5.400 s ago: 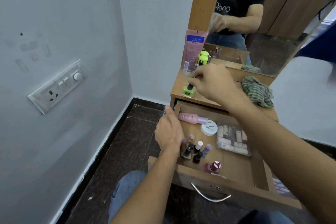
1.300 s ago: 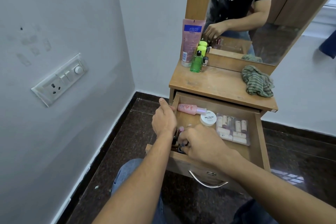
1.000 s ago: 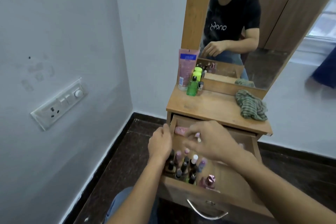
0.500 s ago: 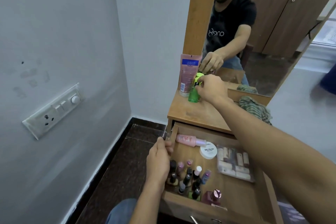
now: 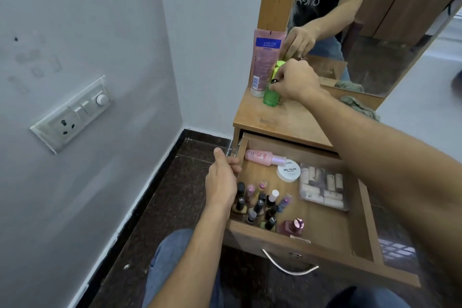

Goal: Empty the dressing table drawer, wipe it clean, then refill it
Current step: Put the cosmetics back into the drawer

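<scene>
Drawer [image 5: 300, 249] of the dressing table [image 5: 287, 120] stood pulled out and loaded. The left hand [image 5: 221, 180] gripped the drawer's left wall, with the fingers curled over its top edge. The right hand [image 5: 297, 82] was over the rear left corner of the table top, fingers curled, with the fingertips at the dark cap of the green bottle [image 5: 270, 97]. What those fingers enclosed was hidden, so the grip could not be determined. The green bottle stood upright just in front of a pink tube [image 5: 265, 57] and a yellow-green bottle [image 5: 278, 67]. A striped cloth [image 5: 360, 107] lay at the right rear of the table top, partly behind the right forearm. Drawer contents were as follows. A pink bottle [image 5: 260, 157] lay on its side along the rear wall, and a white jar [image 5: 289, 170] marked NAIL POLISH sat just to its right. A clear box [image 5: 322, 189] of pale pieces sat at the right. A cluster of upright nail polish bottles [image 5: 260, 204] stood at the front left, just beside the left hand. A dark red bottle [image 5: 293, 227] with a faceted pink cap stood right of the cluster. A metal handle [image 5: 290, 264] was fitted to the drawer front. The mirror [image 5: 387, 32] above the table showed the raised hand. A switch plate [image 5: 72, 112] was mounted on the left wall.
</scene>
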The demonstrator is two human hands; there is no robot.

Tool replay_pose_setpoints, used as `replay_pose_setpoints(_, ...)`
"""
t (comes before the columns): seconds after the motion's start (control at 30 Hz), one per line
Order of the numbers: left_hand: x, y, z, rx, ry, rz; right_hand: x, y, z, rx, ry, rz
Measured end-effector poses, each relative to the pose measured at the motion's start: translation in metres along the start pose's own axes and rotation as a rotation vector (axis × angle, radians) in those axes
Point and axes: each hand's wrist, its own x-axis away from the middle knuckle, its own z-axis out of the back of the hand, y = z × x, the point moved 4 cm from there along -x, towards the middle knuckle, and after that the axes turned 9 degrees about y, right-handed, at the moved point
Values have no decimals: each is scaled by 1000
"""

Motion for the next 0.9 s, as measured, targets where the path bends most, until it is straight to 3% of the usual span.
replay_pose_setpoints(0.3,4,5,4,190,-32,136,82,-23,64,-214,134,142)
replay_pose_setpoints(0.57,5,9,8,344,-29,272,204,-46,47,-377,-174,235)
replay_pose_setpoints(0.9,7,10,13,388,4,318,235,-43,18,-300,-224,258)
